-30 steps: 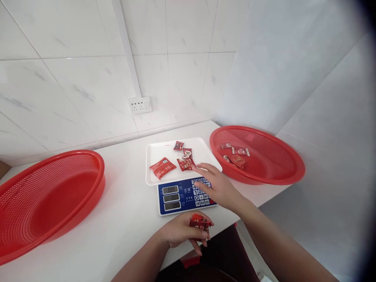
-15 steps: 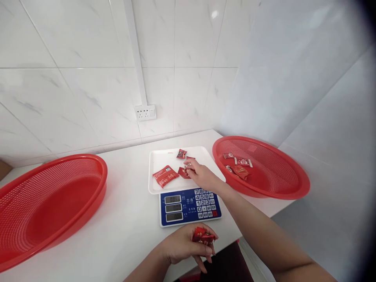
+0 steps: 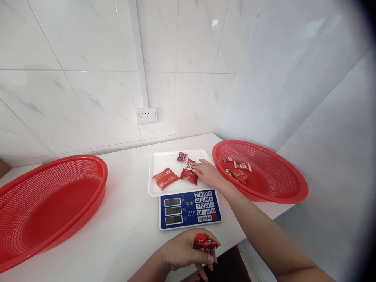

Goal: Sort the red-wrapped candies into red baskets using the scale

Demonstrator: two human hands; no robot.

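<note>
My left hand (image 3: 190, 250) is closed around several small red packets (image 3: 205, 243) just in front of the scale. Over the right side of the white tray (image 3: 158, 161), my right hand (image 3: 207, 173) has its fingers apart, with the fingertips at a red and white packet (image 3: 189, 164). Beside that lies a dark red packet (image 3: 188, 177). A larger red packet (image 3: 165, 179) rests at the tray's left front, and a small dark red one (image 3: 181, 156) is near the back. The blue panel of the scale (image 3: 190, 209) shows below the tray.
On the left stands a big red basket (image 3: 49, 211). At the right, another red basket (image 3: 274, 172) holds several red packets (image 3: 241, 175). A socket (image 3: 147, 115) is on the tiled wall behind the white table (image 3: 126, 219).
My right hand has shifted right, and its fingers have spread, uncovering more of the two packets beside them. My left hand still holds its packets.
</note>
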